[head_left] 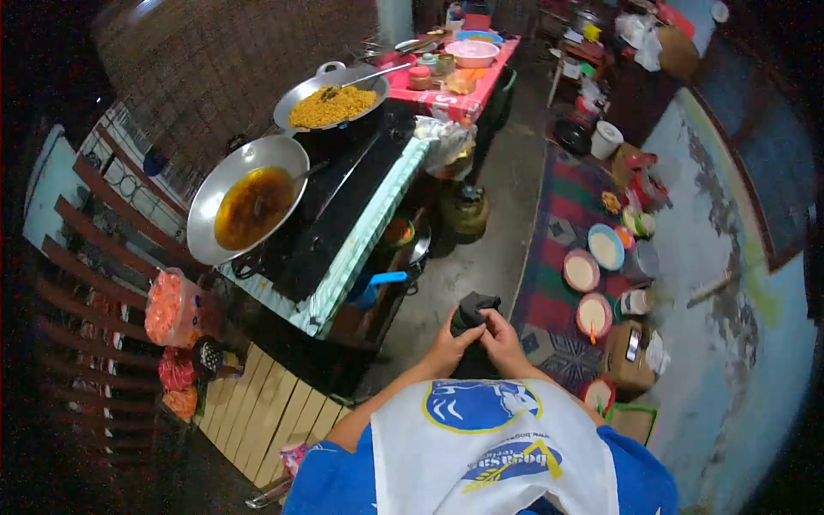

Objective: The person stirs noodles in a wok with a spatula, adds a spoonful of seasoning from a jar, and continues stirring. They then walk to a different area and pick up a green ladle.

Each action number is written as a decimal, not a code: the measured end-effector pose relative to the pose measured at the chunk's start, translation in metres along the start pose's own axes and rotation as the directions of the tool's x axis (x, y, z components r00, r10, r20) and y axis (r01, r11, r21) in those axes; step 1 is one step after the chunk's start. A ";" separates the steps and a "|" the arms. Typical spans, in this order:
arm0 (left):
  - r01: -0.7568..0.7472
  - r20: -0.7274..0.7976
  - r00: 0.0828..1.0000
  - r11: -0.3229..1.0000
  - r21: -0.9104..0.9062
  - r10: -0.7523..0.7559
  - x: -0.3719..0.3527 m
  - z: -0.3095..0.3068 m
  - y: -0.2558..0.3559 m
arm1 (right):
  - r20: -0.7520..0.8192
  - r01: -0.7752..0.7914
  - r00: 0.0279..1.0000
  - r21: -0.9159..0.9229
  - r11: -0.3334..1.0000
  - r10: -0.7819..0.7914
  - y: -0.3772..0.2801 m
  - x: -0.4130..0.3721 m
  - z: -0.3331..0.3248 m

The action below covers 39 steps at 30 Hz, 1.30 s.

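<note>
Both hands meet in front of the white apron [403,455], gripping a dark, bunched-up cloth [477,305]. My left hand [448,348] is closed around its left side. On the right side, my right hand [505,345] pinches the fabric with thumb and fingers. Part of the cloth hangs below the hands, dark against the shadow. To the left, on the stove counter, a large wok [204,221] contains brown oil [257,206] with a utensil resting in it. Behind it a second wok [287,110] is filled with small yellow-brown pieces of food [333,106] and a long-handled ladle.
A red-covered table [459,101] beyond the stove bears bowls and jars. Several bowls of pale batter, among them a blue bowl [606,247], line the floor mat [554,257] at right. A gas cylinder [465,213] stands beside the stove. Wooden slats [257,416] lie at lower left.
</note>
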<state>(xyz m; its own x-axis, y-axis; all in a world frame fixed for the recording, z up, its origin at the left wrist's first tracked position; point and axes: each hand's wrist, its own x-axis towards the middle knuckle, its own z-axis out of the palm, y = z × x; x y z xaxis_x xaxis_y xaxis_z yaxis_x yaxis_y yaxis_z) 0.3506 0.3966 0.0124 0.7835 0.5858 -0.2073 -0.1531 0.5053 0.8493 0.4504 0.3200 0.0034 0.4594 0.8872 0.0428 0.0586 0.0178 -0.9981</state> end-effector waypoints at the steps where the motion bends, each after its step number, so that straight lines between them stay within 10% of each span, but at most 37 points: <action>1: -0.054 0.014 0.998 0.999 0.003 0.054 0.023 -0.002 -0.005 | -0.002 0.002 1.000 -0.133 0.991 -0.002 0.000 0.020 -0.011; 4: -0.012 -0.164 0.986 0.978 -0.209 -0.023 0.082 0.004 0.012 | 0.177 0.163 0.980 -0.460 0.873 -0.090 -0.013 0.095 -0.047; 7: -0.021 -0.304 0.949 0.942 -0.335 -0.087 0.124 0.010 0.063 | 0.381 0.298 0.914 -0.393 0.870 -0.141 -0.045 0.198 -0.079; 12: -0.073 -0.205 0.976 0.789 -0.609 -0.068 0.171 -0.036 0.111 | 0.410 0.482 0.862 -0.487 0.728 -0.297 -0.099 0.366 -0.077; 20: -0.333 -0.368 0.924 0.694 -0.639 0.104 0.227 -0.100 0.160 | 0.668 0.745 0.666 -0.610 0.270 -0.331 -0.088 0.594 0.021; 22: -0.371 -0.411 0.906 0.663 -0.650 0.104 0.237 -0.110 0.167 | 0.612 0.641 0.764 -0.756 0.131 -0.205 -0.087 0.636 0.048; 31: -0.638 -0.625 0.741 0.544 -0.545 0.244 0.281 -0.132 0.201 | 0.812 0.751 0.563 -0.580 -0.316 -0.151 -0.030 0.794 0.109; 34: -0.755 -0.759 0.585 0.534 -0.381 0.285 0.312 -0.124 0.224 | 0.872 0.871 0.490 -0.490 -0.041 -0.013 -0.039 0.830 0.115; 39: -0.841 -0.916 0.352 0.495 -0.218 0.194 0.365 -0.152 0.241 | 0.949 0.954 0.296 -0.300 -0.024 -0.104 -0.120 0.841 0.085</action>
<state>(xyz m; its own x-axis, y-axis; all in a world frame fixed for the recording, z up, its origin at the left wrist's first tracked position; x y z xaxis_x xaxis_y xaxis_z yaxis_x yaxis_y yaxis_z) 0.5080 0.8280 0.0680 -0.3054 0.8844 -0.3529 -0.8661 -0.1040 0.4890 0.7542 1.1032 0.1550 -0.7115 0.6987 0.0750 0.7027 0.7071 0.0784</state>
